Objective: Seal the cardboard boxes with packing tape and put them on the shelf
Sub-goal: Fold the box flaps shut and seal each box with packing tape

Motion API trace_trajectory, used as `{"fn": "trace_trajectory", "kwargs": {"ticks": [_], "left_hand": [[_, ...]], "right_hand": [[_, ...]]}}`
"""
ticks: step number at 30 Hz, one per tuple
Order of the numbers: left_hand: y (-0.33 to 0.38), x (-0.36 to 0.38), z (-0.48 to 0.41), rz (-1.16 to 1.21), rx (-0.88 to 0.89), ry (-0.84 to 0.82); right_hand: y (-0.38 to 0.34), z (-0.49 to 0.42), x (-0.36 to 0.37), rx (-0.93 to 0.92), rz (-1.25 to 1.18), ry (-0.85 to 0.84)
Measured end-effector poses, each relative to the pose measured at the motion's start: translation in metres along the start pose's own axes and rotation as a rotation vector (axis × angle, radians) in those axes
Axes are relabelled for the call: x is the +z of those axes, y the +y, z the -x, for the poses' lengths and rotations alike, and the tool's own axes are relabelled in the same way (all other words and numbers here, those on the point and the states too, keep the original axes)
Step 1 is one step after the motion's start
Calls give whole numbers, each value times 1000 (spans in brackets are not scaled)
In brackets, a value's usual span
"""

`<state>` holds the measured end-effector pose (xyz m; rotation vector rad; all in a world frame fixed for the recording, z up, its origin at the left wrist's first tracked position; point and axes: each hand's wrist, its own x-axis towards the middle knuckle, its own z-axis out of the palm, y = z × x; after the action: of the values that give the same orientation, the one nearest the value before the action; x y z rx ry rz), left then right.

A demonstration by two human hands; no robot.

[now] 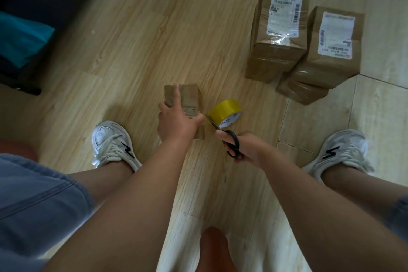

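A small brown cardboard box (189, 97) stands on the wooden floor between my feet, with clear tape over its near top edge. My left hand (176, 120) grips the box from above, forefinger stretched along the seam. A yellow roll of packing tape (224, 112) lies just right of the box. My right hand (245, 147) holds black-handled scissors (233, 142), their blades pointing up-left to the gap between box and roll. A strip of tape seems to run from the roll to the box.
Three taped boxes sit at the upper right: one with a label (281, 26), another labelled (331, 48), and a lower one (301, 93) beneath them. My white shoes (112, 144) (341, 152) flank the work. Dark furniture (24, 35) fills the left edge.
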<state>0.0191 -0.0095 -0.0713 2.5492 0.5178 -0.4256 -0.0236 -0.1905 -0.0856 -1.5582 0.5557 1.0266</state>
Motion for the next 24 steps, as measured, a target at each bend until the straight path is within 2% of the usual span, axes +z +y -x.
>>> {"fn": "trace_trajectory", "kwargs": {"ticks": [9,16,19,24], "left_hand": [[-5,-15,4,24,32,39],[-7,-22,11,62,49,61],[-4,-23,15,57,60,68],[1,-21,17,56,72,72]], "right_hand": [[0,13,-4,24,-87,-111],[-10,28,-3,-22,-111,-80],[-19,31,-3,-26,-52,40],[-22,34,-17,-68,-27,429]]}}
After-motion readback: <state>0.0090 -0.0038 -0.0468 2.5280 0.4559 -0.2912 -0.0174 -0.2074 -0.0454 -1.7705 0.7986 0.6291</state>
